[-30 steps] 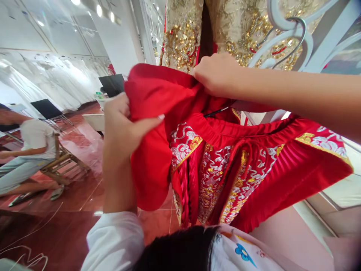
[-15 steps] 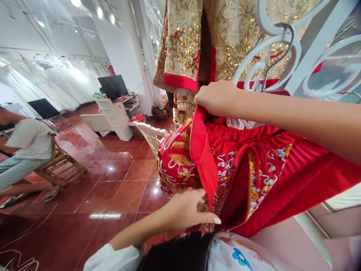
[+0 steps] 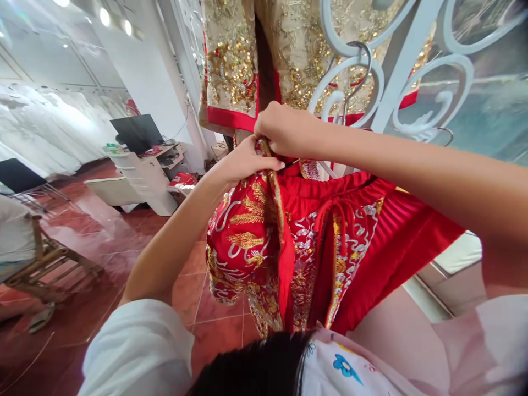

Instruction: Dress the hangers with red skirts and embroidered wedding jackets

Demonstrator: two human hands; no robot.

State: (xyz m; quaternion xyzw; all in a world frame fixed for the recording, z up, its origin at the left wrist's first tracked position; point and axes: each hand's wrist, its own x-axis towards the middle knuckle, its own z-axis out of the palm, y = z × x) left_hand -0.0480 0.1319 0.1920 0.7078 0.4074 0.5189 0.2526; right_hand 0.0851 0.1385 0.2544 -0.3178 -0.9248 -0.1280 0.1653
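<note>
A red jacket (image 3: 247, 234) with gold and silver embroidery hangs in front of me, its front edge turned to show plain red lining. My right hand (image 3: 286, 131) is closed in a fist at the top of this jacket, near the collar. Just below and left of it, my left hand (image 3: 243, 161) pinches the same edge, thumb stretched to the right. Inside the jacket hangs a red pleated skirt (image 3: 388, 242) with a gathered waistband and a tied red cord. A metal hanger hook (image 3: 358, 77) rises behind my right forearm.
A white scrollwork metal rack (image 3: 391, 71) stands close behind, with gold-sequined garments (image 3: 233, 71) hanging beyond. To the left are a desk with a monitor (image 3: 138, 133), a seated person (image 3: 16, 231) on a wooden chair (image 3: 53, 261), and white gowns (image 3: 53, 126). The floor is red tile.
My left hand has risen from the jacket's lower front edge to the collar beside my right hand. The view has shifted right; my right hand still grips the top.
</note>
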